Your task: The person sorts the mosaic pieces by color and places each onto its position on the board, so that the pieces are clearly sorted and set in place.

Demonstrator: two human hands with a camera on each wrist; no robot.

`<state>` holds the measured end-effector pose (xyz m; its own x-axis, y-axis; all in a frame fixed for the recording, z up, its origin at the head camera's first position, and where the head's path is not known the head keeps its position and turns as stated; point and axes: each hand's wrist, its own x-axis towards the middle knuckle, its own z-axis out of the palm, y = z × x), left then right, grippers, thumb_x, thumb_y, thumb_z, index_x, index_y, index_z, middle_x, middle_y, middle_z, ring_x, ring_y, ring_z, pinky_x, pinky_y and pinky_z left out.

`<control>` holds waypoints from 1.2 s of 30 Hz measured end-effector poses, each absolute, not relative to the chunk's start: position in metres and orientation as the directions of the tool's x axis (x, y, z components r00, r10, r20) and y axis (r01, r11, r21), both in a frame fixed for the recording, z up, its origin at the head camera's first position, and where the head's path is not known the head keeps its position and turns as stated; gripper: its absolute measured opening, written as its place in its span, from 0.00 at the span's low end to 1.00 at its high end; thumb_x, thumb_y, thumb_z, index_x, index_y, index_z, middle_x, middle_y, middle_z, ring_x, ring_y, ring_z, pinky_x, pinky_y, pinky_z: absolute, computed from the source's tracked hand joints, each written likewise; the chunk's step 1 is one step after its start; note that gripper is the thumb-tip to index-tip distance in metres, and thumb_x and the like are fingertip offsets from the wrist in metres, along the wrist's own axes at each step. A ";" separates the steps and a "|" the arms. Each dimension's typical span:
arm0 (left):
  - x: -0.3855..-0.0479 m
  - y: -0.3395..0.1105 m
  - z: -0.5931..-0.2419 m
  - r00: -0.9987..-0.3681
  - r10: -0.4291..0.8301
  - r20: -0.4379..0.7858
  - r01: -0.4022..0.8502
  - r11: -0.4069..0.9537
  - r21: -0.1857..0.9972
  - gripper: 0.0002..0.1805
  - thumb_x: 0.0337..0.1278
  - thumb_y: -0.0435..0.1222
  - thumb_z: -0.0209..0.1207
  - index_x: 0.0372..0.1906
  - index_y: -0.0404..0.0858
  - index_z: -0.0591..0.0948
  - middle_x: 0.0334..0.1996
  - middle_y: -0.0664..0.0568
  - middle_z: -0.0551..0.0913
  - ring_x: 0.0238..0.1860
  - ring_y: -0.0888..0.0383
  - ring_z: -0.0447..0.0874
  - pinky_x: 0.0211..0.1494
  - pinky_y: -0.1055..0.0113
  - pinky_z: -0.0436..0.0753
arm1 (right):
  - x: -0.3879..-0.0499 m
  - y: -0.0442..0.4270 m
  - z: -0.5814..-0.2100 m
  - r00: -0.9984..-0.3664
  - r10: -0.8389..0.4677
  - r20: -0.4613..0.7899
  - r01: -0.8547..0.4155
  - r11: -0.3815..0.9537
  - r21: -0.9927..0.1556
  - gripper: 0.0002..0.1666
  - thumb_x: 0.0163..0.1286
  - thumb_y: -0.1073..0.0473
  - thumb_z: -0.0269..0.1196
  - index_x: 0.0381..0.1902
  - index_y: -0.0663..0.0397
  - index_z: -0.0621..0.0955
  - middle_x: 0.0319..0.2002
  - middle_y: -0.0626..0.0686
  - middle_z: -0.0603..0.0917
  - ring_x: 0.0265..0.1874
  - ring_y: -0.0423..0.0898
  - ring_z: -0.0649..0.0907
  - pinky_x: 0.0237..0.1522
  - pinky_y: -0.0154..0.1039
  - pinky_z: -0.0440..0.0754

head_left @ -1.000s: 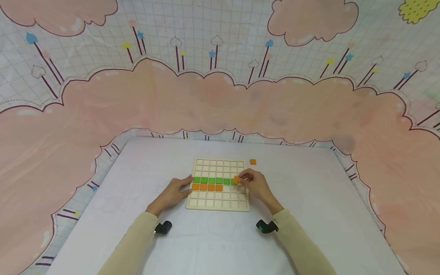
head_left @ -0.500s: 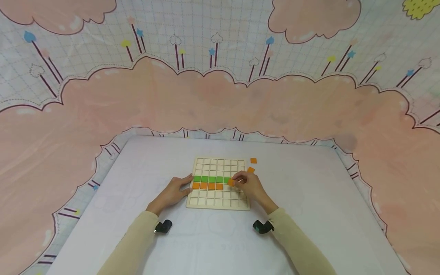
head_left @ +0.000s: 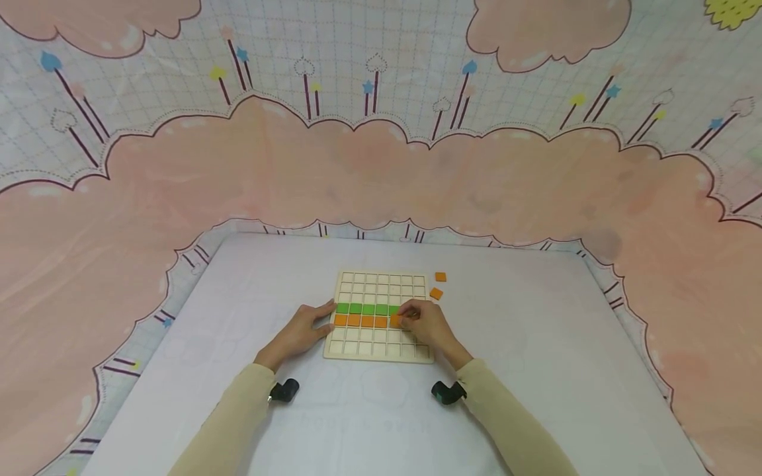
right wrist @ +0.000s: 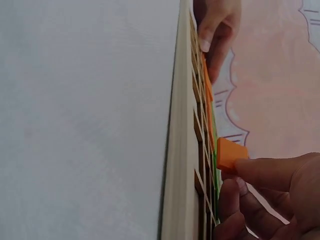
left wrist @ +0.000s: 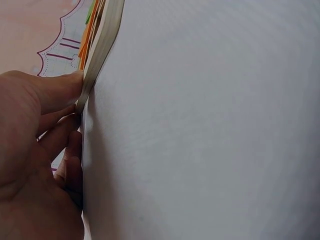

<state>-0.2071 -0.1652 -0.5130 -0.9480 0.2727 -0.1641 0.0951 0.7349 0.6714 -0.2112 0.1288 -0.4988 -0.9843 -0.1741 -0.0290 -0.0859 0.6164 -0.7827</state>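
In the head view a pale wooden grid board (head_left: 357,348) lies on the white table. A row of green tiles (head_left: 369,309) crosses it, with a row of orange tiles (head_left: 360,320) just nearer the person. My right hand (head_left: 433,326) pinches one orange square tile (right wrist: 232,153) between thumb and fingers. That tile is at the right end of the orange row, tilted and above the board in the right wrist view. My left hand (head_left: 300,333) touches the board's left edge, thumb and index finger spread apart. Fingers hide the right part of the green row.
Two loose orange tiles, one farther back (head_left: 440,277) and one nearer (head_left: 436,293), lie off the board's right side. Black wrist devices (head_left: 284,391) sit at both cuffs. A patterned cloth (head_left: 369,178) hangs behind the table.
My right hand has moved left and toward the person with the orange tile, from over the green row to the orange row. A second loose tile has come into view. My left hand stays put.
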 end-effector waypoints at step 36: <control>-0.209 -0.166 -0.514 -0.945 0.290 -0.154 0.110 0.722 0.683 0.32 0.66 0.38 0.59 0.73 0.43 0.66 0.76 0.53 0.60 0.74 0.41 0.57 0.76 0.41 0.58 | -0.218 0.152 -0.460 -0.984 -0.163 0.068 -0.153 0.594 -0.790 0.13 0.66 0.57 0.67 0.47 0.54 0.85 0.44 0.50 0.88 0.40 0.48 0.84 0.37 0.35 0.81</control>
